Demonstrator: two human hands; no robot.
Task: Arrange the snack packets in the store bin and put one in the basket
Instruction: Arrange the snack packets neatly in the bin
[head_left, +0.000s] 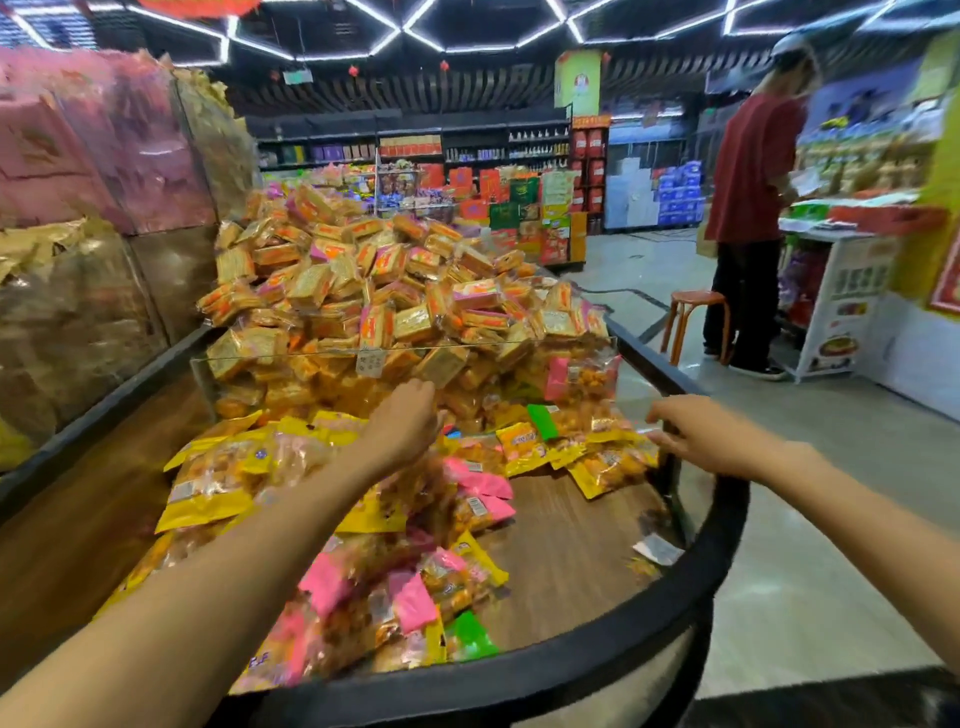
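Yellow snack packets (602, 457) lie between left hand (410, 421) and right hand (696, 436).

A shop, a grocery store: loose yellow and pink snack packets (332, 499) lie heaped in a black-rimmed wooden display bin (571, 561), stocked black shelves of boxed goods (415, 148) line the back wall, and another person in a red shirt (748, 171) stands at a white product stand (836, 306).

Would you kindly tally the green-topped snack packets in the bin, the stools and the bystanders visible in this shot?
Green-topped snack packets: 2
Orange stool: 1
Bystander in a red shirt: 1
Total: 4
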